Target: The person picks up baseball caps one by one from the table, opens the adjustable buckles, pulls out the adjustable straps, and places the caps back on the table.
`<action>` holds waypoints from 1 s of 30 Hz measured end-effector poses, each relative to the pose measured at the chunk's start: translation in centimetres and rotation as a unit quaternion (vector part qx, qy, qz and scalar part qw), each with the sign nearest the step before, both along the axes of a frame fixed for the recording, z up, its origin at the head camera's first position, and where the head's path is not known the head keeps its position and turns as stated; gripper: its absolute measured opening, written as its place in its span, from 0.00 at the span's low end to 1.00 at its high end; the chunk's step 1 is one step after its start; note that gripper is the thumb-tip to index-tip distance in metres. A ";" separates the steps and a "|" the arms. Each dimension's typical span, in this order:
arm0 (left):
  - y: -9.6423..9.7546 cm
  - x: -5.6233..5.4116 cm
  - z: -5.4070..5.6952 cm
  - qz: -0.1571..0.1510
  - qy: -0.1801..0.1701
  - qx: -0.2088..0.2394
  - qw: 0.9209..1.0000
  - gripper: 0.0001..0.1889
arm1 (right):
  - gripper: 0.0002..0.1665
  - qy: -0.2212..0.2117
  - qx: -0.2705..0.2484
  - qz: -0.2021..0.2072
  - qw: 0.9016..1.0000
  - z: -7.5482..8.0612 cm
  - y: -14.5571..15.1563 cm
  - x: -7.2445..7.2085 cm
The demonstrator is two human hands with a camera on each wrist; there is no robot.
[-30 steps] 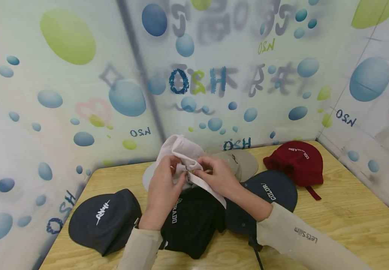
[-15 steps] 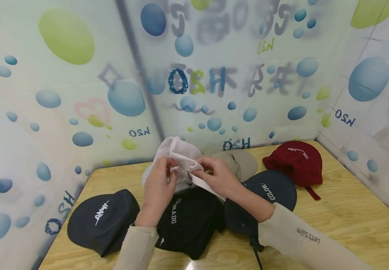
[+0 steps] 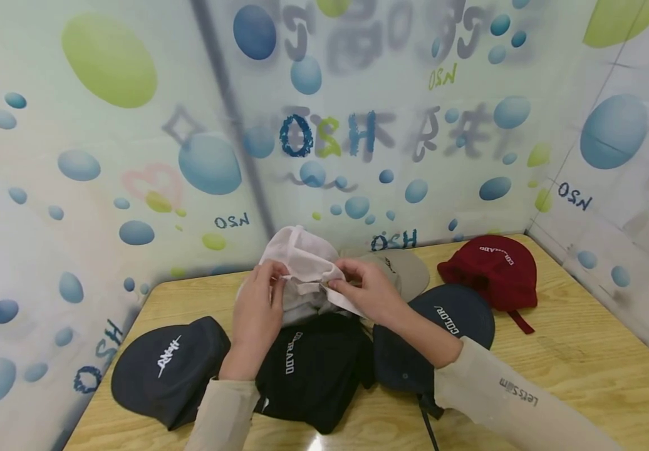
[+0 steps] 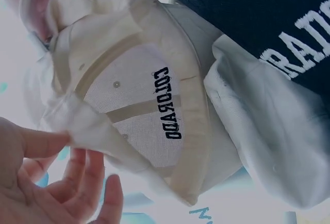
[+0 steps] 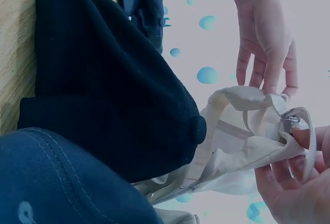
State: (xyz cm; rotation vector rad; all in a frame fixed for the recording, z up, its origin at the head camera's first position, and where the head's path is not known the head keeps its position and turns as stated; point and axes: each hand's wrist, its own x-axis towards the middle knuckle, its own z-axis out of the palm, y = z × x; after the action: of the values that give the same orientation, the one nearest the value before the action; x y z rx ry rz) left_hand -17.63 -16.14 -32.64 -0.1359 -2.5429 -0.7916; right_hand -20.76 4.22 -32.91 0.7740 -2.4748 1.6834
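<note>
A pale baseball cap (image 3: 300,250) is held up between my two hands, its opening toward me. The left wrist view looks into its crown, where the lettering COLORADO (image 4: 166,104) shows reversed. My left hand (image 3: 257,313) pinches the cap's edge on the left between thumb and fingertips. On the other side, my right hand (image 3: 369,291) pinches the back strap. A small metal buckle (image 5: 292,119) on that strap sits right at the right thumb in the right wrist view. Directly below my hands lies a black cap (image 3: 316,369).
A dark navy cap (image 3: 172,369) lies at the left. Right of the black cap is another navy cap (image 3: 454,316) with its strap trailing forward. Behind are a beige cap (image 3: 409,272) and a grey cap (image 3: 299,310). A red cap (image 3: 496,269) sits at the wooden table's (image 3: 595,363) back right.
My left hand has moved left, away from the right hand and the buckle, drawing the cap's edge with it. The right hand keeps its pinch on the strap.
</note>
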 end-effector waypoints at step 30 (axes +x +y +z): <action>1.9 0.1 -0.8 -0.075 -0.040 0.028 0.996 0.13 | 0.11 0.007 0.011 0.003 1.000 0.1 0.2 -0.2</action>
State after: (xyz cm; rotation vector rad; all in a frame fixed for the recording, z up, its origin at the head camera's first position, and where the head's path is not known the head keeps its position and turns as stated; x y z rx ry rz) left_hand -17.56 -14.24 -33.42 -0.2836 -2.6059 -0.9432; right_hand -20.92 4.39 -32.86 0.7950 -2.4881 1.6495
